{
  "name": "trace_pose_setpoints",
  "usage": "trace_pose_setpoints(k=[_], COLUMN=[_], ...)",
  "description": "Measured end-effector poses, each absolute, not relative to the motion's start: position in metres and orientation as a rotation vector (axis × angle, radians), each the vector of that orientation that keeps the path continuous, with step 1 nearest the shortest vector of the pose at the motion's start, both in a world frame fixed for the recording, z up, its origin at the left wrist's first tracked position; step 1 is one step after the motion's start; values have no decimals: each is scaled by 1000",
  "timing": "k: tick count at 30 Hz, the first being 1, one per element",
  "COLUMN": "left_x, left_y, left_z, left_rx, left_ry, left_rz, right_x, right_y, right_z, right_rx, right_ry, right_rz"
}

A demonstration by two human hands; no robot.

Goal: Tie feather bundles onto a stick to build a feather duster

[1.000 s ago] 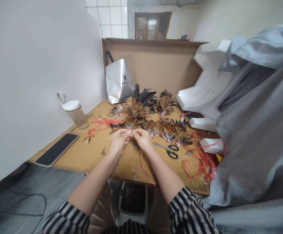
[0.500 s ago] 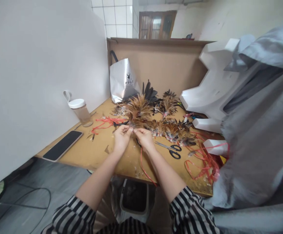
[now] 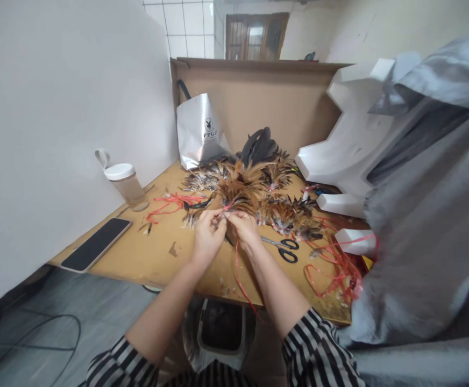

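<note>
Both my hands meet at the bound base of a bundle of brown feathers (image 3: 238, 192), which fans out away from me. My left hand (image 3: 210, 232) pinches the base from the left, fingers closed. From the right, my right hand (image 3: 243, 227) is closed in a pinch at the same spot. Red string (image 3: 237, 271) shows at the quill ends and trails down from my right hand over the table's front edge. Exactly which strand each fingertip grips is hidden. Scissors (image 3: 285, 247) with black handles lie right of my right hand, their tips behind it.
More feather bundles (image 3: 295, 217) lie behind and right of my hands, with long black feathers (image 3: 261, 146) at the back. Red string piles (image 3: 341, 277) lie right and left. A phone (image 3: 97, 244), a lidded cup (image 3: 126, 185) and a silver bag (image 3: 200, 131) stand or lie leftward. A bin (image 3: 222, 325) is below.
The feather bundle has turned and tipped rightward, and red string now shows around its base. My hands have shifted slightly right with it. The view has moved a little.
</note>
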State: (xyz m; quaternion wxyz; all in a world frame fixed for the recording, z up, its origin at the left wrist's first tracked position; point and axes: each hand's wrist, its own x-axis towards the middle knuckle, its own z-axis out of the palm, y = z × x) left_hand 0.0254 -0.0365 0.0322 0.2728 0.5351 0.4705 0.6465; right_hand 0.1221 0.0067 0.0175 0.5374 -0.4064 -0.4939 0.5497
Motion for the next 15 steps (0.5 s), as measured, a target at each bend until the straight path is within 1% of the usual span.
trace_pose_setpoints(k=[2, 6, 9, 15], left_x=[24, 15, 7, 1], left_y=[-37, -39, -41, -40], left_z=[38, 50, 53, 42], left_rx=[1171, 744, 689, 749], left_ry=[1127, 855, 765, 701], left_rz=[1673, 1412, 1272, 1238], right_x=[126, 133, 136, 140], right_y=[5, 3, 5, 7], right_z=[23, 28, 25, 21], right_rx=[-924, -784, -707, -646], right_ry=[-1106, -1138, -1210, -1344], right_rz=[1362, 1479, 1557, 1610])
